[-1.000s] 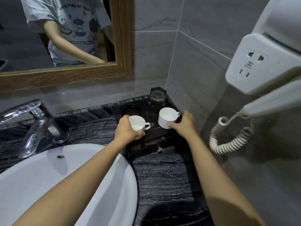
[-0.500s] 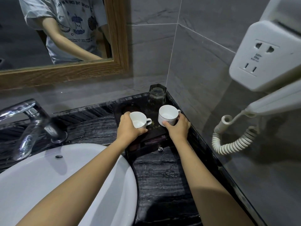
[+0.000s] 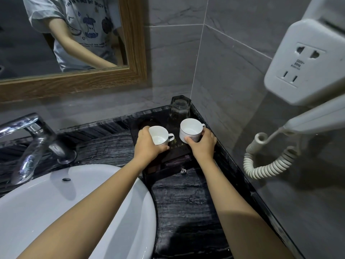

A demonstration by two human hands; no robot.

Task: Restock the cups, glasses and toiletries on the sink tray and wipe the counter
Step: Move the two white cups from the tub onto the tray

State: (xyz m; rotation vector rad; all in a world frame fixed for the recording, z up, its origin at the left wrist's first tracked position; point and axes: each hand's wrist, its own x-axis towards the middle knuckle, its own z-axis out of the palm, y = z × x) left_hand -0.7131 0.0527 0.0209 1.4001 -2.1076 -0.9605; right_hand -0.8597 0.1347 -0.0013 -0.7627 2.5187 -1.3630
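Room: grey-tiled bathroom corner, a wood-framed mirror at 11 o'clock showing a person's torso in a printed T-shirt.
Counter: dark veined stone counter running from the 6 o'clock edge up to the corner.
Sink: white basin at 8 o'clock, with a chrome tap above it at 9 o'clock.
Tray: black tray in the corner of the counter, just above centre, with a small drawer knob on its near face.
Left hand: fingers wrapped round the left cup, a white cup whose handle points to 3 o'clock, held at the tray's left part; whether it touches the tray I cannot tell.
Right hand: fingers closed round the right cup, white with faint print on its side, handle toward 2 o'clock, at the tray's right part.
Cups: near each other, not touching.
Glass: clear faceted glass at 12 o'clock of the right cup, at the tray's back corner.
Wall unit: white hair-dryer holder with a socket at 2 o'clock, its coiled cord hanging at 3 o'clock.
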